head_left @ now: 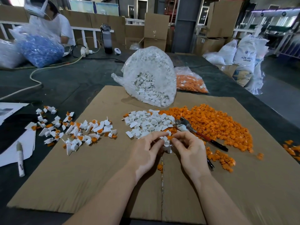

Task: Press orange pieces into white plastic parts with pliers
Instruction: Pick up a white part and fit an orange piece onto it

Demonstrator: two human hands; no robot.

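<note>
My left hand [146, 149] and my right hand [189, 149] meet over the cardboard sheet [100, 172], both pinching one white plastic part [167, 143] with a bit of orange at its right side. Just beyond them lies a heap of loose white parts [149, 123]. A wide spread of orange pieces [215, 124] covers the cardboard to the right. The pliers [199, 134] lie on that spread, metal jaws toward the white heap, red-and-black handles toward me; neither hand touches them. Joined white-and-orange parts [78, 130] are scattered to the left.
An open plastic bag of white parts [151, 78] stands at the cardboard's far edge, with a bag of orange pieces [190, 81] beside it. A marker [20, 159] on white papers lies at left. Another person [53, 21] sits far left behind a bag of blue parts [40, 46].
</note>
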